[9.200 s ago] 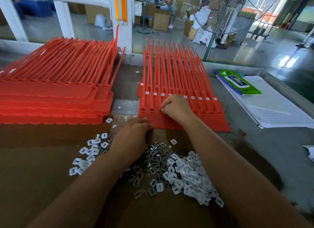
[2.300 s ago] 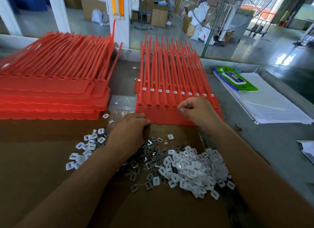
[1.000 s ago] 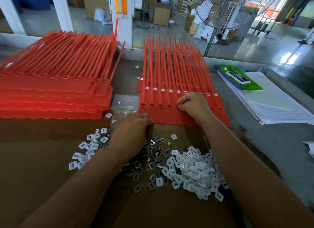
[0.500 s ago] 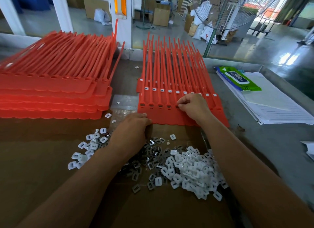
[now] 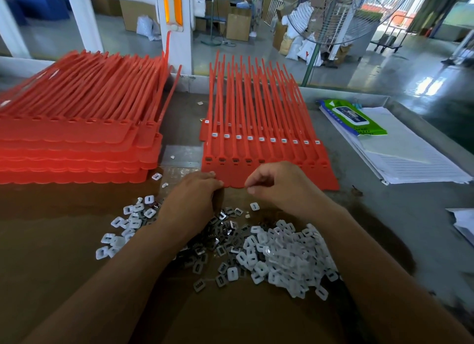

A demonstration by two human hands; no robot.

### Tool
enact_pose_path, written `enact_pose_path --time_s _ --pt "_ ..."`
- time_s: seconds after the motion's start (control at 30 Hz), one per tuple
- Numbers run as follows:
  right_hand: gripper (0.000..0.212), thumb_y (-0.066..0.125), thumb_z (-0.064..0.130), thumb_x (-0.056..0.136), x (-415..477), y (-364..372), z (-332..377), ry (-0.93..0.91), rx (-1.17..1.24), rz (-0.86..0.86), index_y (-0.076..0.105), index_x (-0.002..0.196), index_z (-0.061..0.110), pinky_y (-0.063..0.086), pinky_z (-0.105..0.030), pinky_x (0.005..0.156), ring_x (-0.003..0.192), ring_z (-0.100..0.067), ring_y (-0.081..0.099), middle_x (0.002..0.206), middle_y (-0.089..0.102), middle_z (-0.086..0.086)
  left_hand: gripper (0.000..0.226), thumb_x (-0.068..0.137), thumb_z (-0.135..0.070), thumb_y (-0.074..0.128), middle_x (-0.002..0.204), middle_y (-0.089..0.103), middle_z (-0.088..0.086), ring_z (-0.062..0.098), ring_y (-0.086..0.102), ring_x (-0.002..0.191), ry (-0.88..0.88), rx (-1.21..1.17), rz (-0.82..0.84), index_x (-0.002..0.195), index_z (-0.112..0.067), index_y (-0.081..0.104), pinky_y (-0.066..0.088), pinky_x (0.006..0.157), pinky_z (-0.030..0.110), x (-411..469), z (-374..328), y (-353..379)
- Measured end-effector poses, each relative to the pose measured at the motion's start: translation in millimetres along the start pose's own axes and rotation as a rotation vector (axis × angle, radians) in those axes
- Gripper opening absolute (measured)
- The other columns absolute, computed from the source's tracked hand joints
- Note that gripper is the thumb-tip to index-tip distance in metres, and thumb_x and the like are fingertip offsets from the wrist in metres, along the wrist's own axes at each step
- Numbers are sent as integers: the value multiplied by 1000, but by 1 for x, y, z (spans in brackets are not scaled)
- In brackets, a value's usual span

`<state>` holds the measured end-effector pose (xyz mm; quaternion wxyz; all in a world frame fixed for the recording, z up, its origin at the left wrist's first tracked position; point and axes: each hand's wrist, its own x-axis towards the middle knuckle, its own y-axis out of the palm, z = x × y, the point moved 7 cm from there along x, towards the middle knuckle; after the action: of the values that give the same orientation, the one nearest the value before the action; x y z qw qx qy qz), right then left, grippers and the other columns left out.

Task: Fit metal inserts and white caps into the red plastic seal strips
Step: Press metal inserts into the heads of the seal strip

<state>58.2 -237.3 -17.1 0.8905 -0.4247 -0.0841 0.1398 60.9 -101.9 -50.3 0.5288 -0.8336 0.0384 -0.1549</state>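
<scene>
Both hands sit at the near edge of the red seal strips (image 5: 264,151) lying mid-desk. Left hand (image 5: 191,200) presses its closed fingers on that edge; right hand (image 5: 279,184) hovers just beside, thumb and forefinger pinched together, on what I cannot tell. White caps (image 5: 287,259) and metal inserts (image 5: 225,228) lie heaped nearer, on brown cardboard (image 5: 51,254).

Left stack (image 5: 71,148) runs off the frame edge; can't tell what, if anything, the right hand (image 5: 279,184) is pinching.
</scene>
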Motion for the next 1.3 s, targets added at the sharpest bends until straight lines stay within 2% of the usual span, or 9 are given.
enact_pose_path --time_s 0.17,0.33,0.53,0.7,0.8,0.87,1.0,1.1,1.3 --pt "7 67 21 81 -3 18 10 -17 -149 46 69 88 21 39 -6 58 66 5 53 68 53 21 42 87 -6 45 140 42 0 16 34 129 -10 -8 8 125 -20 53 26 103 27 -1 1 0" --pt "9 68 31 79 -4 23 8 35 -251 56 69 82 23 42 -21 67 75 -3 53 68 50 20 42 85 -4 46 139 43 0 15 36 128 -15 -34 4 124 -19 54 28 103 27 -1 1 0" --pt "1 67 23 81 -3 30 11 70 -240 98 68 81 22 44 -23 71 79 -7 54 74 53 16 41 86 -5 44 139 43 0 15 36 128 -17 -30 1 123 -19 54 28 102 28 -1 2 0" --pt "7 63 21 83 -6 32 11 39 -251 85 56 81 20 38 -24 69 81 -9 48 80 49 10 42 86 -4 44 139 43 2 17 37 128 -7 -25 -1 124 -18 54 28 103 28 -2 1 0" --pt "5 63 17 82 -8 30 10 13 -173 82 58 81 18 36 -17 60 75 -4 49 79 52 11 41 86 -5 45 139 44 2 17 36 128 -10 -25 1 124 -18 54 27 103 29 -2 1 0" --pt "15 62 16 83 -10 24 9 27 -78 60 54 73 24 34 -9 53 66 1 48 73 52 14 41 86 -6 46 139 43 1 16 36 128 -16 -22 0 124 -19 54 28 103 29 -1 1 -1" --pt "20 62 15 85 -10 8 3 57 122 -13 53 74 30 41 -9 58 74 -2 57 80 60 9 40 87 -6 45 138 44 0 16 37 127 -16 -19 -6 123 -20 54 29 102 28 -1 0 -1" --pt "19 61 13 85 -11 -1 -2 58 130 -51 58 80 31 40 -1 60 78 5 56 83 61 13 40 87 -6 44 138 44 -1 15 36 127 -13 -17 -12 123 -19 54 27 102 26 -1 -1 -2" --pt "22 62 9 84 -6 -21 -19 96 91 -128 61 78 30 42 -8 64 76 6 55 80 61 15 40 89 -6 43 139 44 -1 15 35 128 -15 -20 -13 124 -20 54 25 103 26 -1 1 0"
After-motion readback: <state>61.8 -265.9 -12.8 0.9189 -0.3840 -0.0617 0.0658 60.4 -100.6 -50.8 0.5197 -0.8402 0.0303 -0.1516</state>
